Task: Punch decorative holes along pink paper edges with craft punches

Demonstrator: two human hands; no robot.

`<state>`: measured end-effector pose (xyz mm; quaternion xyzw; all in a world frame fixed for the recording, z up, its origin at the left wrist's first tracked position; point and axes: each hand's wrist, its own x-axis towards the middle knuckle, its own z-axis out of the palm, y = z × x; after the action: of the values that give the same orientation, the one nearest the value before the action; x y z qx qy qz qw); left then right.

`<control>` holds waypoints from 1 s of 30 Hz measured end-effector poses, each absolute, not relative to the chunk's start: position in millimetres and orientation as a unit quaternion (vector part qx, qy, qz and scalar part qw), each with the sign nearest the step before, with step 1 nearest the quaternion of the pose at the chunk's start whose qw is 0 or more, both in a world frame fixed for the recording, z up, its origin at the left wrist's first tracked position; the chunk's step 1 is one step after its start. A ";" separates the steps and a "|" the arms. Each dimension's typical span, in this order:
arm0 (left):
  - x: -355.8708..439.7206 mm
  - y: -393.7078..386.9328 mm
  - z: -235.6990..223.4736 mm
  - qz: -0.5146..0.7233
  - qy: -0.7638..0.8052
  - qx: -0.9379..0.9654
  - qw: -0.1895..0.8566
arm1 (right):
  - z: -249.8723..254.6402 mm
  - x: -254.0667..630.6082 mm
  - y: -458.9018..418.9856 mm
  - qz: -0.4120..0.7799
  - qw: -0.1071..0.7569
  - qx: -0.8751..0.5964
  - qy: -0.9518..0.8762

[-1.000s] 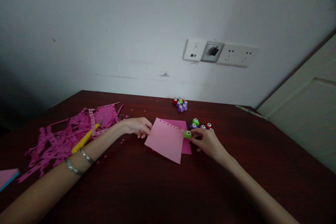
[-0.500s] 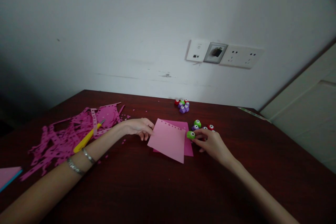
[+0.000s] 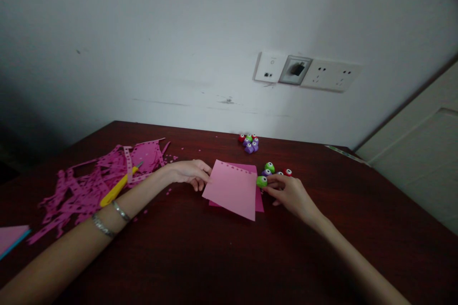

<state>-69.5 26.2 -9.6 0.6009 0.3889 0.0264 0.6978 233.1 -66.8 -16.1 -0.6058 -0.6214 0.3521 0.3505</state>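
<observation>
My left hand (image 3: 193, 174) pinches the left edge of a light pink sheet of paper (image 3: 231, 190), whose top edge has a row of small punched holes. Beneath it, a darker pink sheet (image 3: 259, 200) shows along the top and right. My right hand (image 3: 288, 193) is closed on a green craft punch (image 3: 262, 181) at the light sheet's upper right corner; whether paper sits inside its slot I cannot tell. Just behind that hand stand another green punch (image 3: 269, 167), a purple punch (image 3: 266, 173) and a red punch (image 3: 287, 172), partly hidden by the fingers.
A heap of punched pink paper strips (image 3: 86, 190) lies at left with a yellow-handled cutter (image 3: 119, 190) on it. Several more punches (image 3: 249, 143) cluster near the wall. Stacked coloured paper (image 3: 13, 239) is at the left edge. Wall sockets (image 3: 331, 75) are above the table.
The light pink sheet's right edge has shifted slightly right over the darker sheet. The green punch and my right hand have moved a little up and right.
</observation>
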 end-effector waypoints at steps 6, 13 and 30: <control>-68.8 25.2 -6.8 0.026 0.376 0.603 0.703 | -14.8 232.4 -67.1 0.357 0.346 -0.599 -0.628; -67.6 23.1 -6.8 0.028 0.391 0.598 0.699 | -13.3 231.1 -67.8 0.337 0.346 -0.609 -0.629; -65.4 20.2 -3.6 0.040 0.384 0.591 0.708 | -16.8 231.9 -66.8 0.330 0.354 -0.602 -0.635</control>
<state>-65.4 20.2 -3.6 0.5913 0.3840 0.0397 0.7081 231.9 -66.8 -16.8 -0.6021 -0.6350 0.3305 0.3536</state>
